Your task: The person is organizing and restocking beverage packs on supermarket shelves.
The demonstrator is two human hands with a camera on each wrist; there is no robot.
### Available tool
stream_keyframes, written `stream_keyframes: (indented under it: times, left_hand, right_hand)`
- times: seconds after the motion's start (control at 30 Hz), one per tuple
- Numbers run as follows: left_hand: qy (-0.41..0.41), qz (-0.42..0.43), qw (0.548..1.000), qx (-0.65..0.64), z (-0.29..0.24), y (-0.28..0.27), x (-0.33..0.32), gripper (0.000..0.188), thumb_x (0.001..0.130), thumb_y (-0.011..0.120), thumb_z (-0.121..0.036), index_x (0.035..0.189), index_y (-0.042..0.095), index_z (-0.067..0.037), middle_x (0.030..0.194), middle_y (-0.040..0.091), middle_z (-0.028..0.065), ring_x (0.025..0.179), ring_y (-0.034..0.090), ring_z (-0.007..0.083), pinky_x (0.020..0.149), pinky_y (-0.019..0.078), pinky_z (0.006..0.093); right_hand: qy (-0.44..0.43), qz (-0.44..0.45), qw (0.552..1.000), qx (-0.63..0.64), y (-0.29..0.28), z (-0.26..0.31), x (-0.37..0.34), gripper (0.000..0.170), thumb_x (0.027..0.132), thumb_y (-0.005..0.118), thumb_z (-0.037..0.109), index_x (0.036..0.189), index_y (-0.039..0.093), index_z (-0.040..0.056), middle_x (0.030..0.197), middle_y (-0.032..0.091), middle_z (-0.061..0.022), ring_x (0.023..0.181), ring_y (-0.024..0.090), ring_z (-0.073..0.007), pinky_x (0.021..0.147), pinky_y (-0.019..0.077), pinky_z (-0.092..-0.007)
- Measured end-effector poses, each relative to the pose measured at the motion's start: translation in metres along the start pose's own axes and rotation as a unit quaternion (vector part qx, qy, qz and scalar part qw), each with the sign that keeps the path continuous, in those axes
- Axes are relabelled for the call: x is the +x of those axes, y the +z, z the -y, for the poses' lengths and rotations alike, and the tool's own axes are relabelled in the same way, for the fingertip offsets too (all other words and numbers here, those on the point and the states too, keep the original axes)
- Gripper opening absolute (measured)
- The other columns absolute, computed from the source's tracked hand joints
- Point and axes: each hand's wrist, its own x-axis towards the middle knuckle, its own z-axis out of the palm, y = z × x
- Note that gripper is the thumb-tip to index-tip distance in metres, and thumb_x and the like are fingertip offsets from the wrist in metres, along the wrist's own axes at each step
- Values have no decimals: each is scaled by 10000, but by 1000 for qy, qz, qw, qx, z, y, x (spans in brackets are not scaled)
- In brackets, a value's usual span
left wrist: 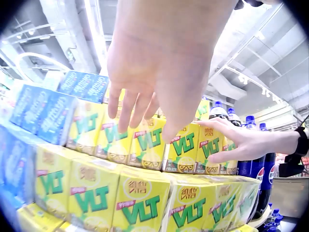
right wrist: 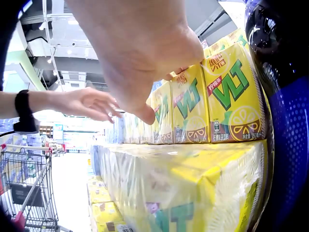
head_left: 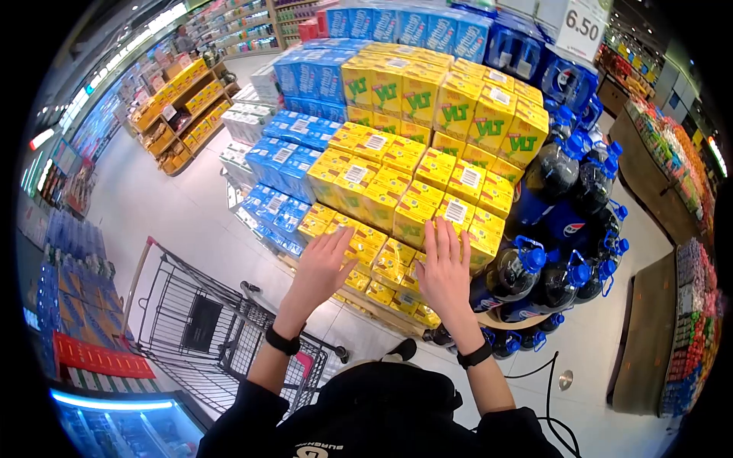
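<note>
Yellow VLT drink cartons point(head_left: 357, 177) are stacked in stepped, plastic-wrapped tiers. Over the lower front tier is the left hand point(head_left: 324, 263), fingers extended and spread. Further right, the right hand point(head_left: 445, 273) reaches over the same stack with straight fingers near the edge of a carton pack. In the left wrist view the left hand point(left wrist: 154, 72) hangs in front of the upper row of cartons point(left wrist: 145, 142). In the right wrist view the right hand point(right wrist: 145, 58) is by the cartons point(right wrist: 186, 104); whether its fingertips touch them is hidden. Neither hand holds anything.
Blue cartons point(head_left: 305, 76) stand left of the yellow ones. Large dark bottles with blue caps point(head_left: 527, 259) crowd the right side. A shopping cart point(head_left: 206, 320) stands at the lower left, and a black cable point(head_left: 551, 382) lies on the floor at the lower right.
</note>
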Motion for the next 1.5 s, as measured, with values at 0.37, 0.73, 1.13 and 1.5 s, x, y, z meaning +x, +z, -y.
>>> stream_keyframes:
  times: [0.37, 0.73, 1.13, 1.5]
  left_hand:
    - [-360, 129, 923, 51, -2, -3, -325, 776, 887, 608, -507, 1354, 394, 76, 1263, 569, 251, 1036, 617, 375, 864, 480, 456]
    - [-502, 225, 832, -74, -51, 116, -514, 671, 835, 656, -499, 1231, 470, 10, 1085, 637, 253, 1005, 622, 434, 842, 507, 509]
    - [-551, 235, 791, -124, -7, 158, -505, 451, 896, 563, -436, 920, 674, 1, 883, 672, 268, 876, 650, 431, 793, 509, 511]
    - [-550, 201, 805, -96, -17, 161, -495, 380, 811, 662, -375, 889, 675, -3, 814, 669, 257, 810, 650, 433, 720, 512, 507]
  right_hand:
    - [31, -63, 976, 208, 2, 56, -18, 749, 815, 705, 138, 1436, 318, -19, 1480, 299, -249, 1385, 285, -406, 1135, 241, -524]
    - [-367, 312, 810, 334, 114, 246, -184, 752, 808, 687, 183, 1460, 334, 58, 1551, 254, -186, 1444, 244, -312, 1145, 230, -539]
    - [-408, 423, 775, 230, 164, 238, -214, 756, 823, 673, 224, 1475, 318, 81, 1511, 352, -94, 1441, 258, -227, 1147, 202, -587]
    - [-391, 475, 736, 283, 181, 235, -194, 553, 831, 654, 299, 1315, 514, 72, 1332, 487, -105, 1298, 393, -290, 1067, 324, -554]
